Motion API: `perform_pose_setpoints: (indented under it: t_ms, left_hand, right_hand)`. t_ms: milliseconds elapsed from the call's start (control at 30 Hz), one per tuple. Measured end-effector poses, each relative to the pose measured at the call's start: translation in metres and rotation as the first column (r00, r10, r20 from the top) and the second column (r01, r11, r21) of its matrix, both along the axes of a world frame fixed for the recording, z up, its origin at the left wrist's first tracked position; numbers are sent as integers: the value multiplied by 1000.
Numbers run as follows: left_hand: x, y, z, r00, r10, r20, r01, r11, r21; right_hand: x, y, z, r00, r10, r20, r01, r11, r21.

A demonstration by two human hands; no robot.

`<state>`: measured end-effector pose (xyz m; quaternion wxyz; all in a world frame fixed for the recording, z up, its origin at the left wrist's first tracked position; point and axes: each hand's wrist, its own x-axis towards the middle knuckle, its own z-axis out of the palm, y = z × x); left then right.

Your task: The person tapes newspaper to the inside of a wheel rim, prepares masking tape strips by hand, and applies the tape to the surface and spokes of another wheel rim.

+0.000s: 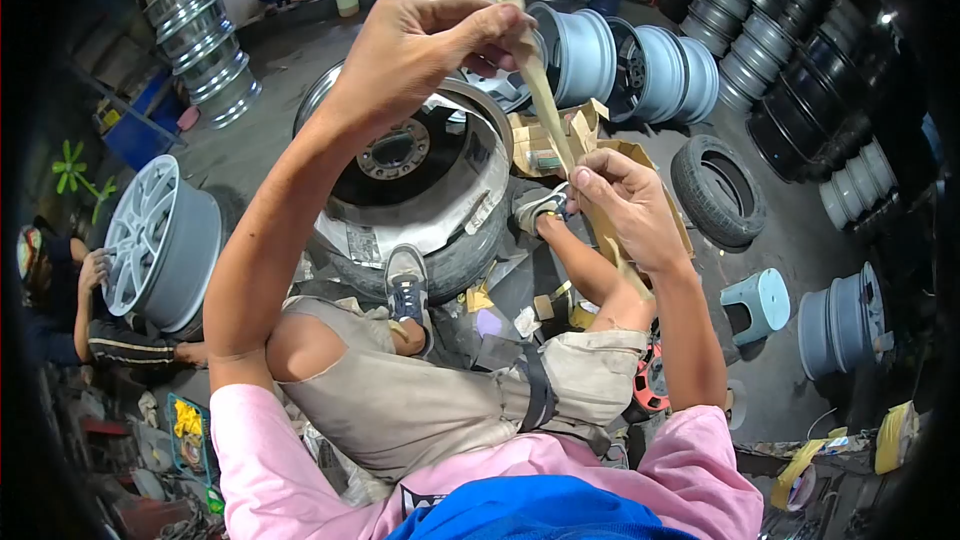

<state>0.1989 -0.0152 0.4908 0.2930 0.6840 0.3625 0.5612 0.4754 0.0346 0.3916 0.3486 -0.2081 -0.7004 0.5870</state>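
Pink sleeves nearest; left hand (425,40) and right hand (625,205) grips pinching tape strip (545,100); no legible writing.

Left hand (420,45) raised, right hand (625,205) lower, fingers pinched

No text, brand or number can be read anywhere. A pale sticker (362,243) on the wheel rim (420,185) carries print too small to make out, and the dark patch (422,501) on the pink shirt (300,460) shows only illegible white marks.
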Motion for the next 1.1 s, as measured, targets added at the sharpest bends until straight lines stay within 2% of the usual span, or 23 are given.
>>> perform_pose_setpoints:
  t_ms: [33,67,233,333,367,467,533,567,633,700,767,800,833,900,933,967,1033,1067,1100]
  left_hand:
    - [-3,0,-3,999,27,25,-28,1000,6]
    - [-6,0,-6,999,32,40,-32,999,12]
    - [-20,4,-20,991,109,80,-105,993,-47]
    - [-29,7,-34,973,206,102,-201,978,-56]
    - [-32,7,-39,961,253,109,-243,966,-92]
    - [-48,4,-69,959,251,134,-213,946,-244]
    - [-61,4,-106,959,253,124,-198,918,-345]
    - [-66,2,-124,963,267,39,-230,885,-404]
    - [-76,4,-171,968,247,48,-187,834,-520]
    - [-89,15,-234,954,288,86,-177,770,-613]
    - [-93,30,-292,909,370,192,-151,722,-675]
    - [-97,42,-317,899,402,172,-172,687,-706]
    - [-101,54,-341,888,435,149,-195,651,-734]
    - [-107,83,-395,868,459,189,-186,653,-734]
    - [-108,98,-409,852,473,226,-177,665,-726]
    - [-110,113,-422,882,441,170,-191,662,-725]
    - [-109,148,-440,898,428,101,-261,703,-662]
    - [-113,173,-459,896,432,106,-256,695,-672]
    - [-120,201,-485,891,450,-56,-378,669,-640]
  right_hand:
    - [2,-2,-4,1000,-3,-30,2,999,-48]
    - [4,-4,-4,998,20,-62,-30,985,-169]
    - [13,-13,-23,998,-7,-69,-4,987,-162]
    - [15,-20,-42,990,-133,41,138,979,-152]
    - [16,-23,-50,991,-124,49,131,976,-176]
    - [19,-25,-81,972,-186,144,213,955,-206]
    - [25,-25,-110,956,-194,219,239,950,-199]
    - [26,-28,-122,932,-226,283,278,947,-158]
    - [27,-32,-151,902,-232,364,304,940,-153]
    - [28,-33,-193,900,-220,376,289,947,-140]
    - [15,-40,-213,861,-260,437,366,914,-177]
    - [6,-39,-215,833,-296,467,384,917,-105]
    - [1,-34,-224,831,-283,479,378,919,-112]
    - [-10,-23,-245,799,-359,483,401,916,18]
    - [-19,-17,-248,789,-379,484,435,901,-2]
    - [-28,-8,-249,787,-370,494,429,903,-8]
    - [-45,9,-247,715,-451,534,437,885,162]
    - [-53,17,-243,696,-461,551,444,879,175]
    - [-60,26,-249,691,-453,563,439,882,171]
